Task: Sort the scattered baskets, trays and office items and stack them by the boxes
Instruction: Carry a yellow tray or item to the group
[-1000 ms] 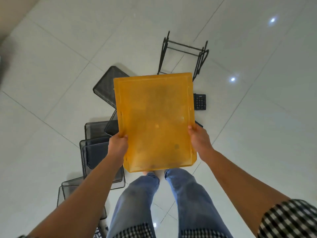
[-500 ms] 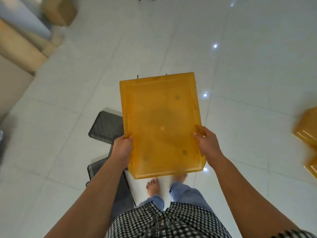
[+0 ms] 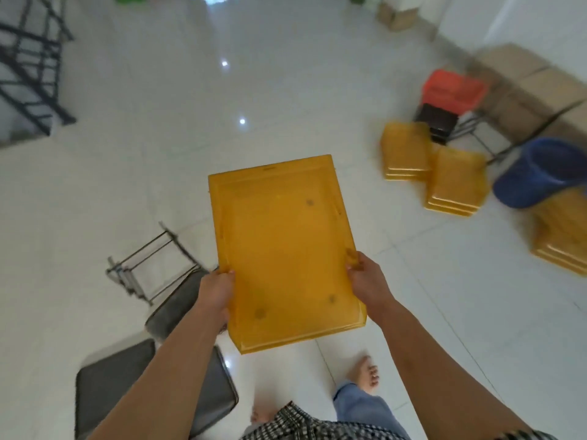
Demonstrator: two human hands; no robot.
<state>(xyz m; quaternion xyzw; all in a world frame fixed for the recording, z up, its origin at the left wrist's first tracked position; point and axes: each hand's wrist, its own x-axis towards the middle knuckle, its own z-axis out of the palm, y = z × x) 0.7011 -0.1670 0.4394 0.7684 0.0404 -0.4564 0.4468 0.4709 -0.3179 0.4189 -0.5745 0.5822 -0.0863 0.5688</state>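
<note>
Glossy white floor tiles (image 3: pixel 133 173) fill the room, crossed by thin grey grout lines and dotted with small bright ceiling-light reflections (image 3: pixel 242 121) toward 12 o'clock. A dark metal frame (image 3: pixel 30 58) stands at 10 o'clock. Along a pale wall (image 3: pixel 540 23) at 2 o'clock runs a blurred row of brown cardboard boxes (image 3: pixel 521 87).

Just one view here, the head camera, looking forward and steeply down from standing height. Both forearms reach in from the bottom edge, close to the lens, with the white tiled floor (image 3: pixel 133 173) spreading wide beyond. Edges bend and smear, so far corners, upper right especially, read blurred.
</note>
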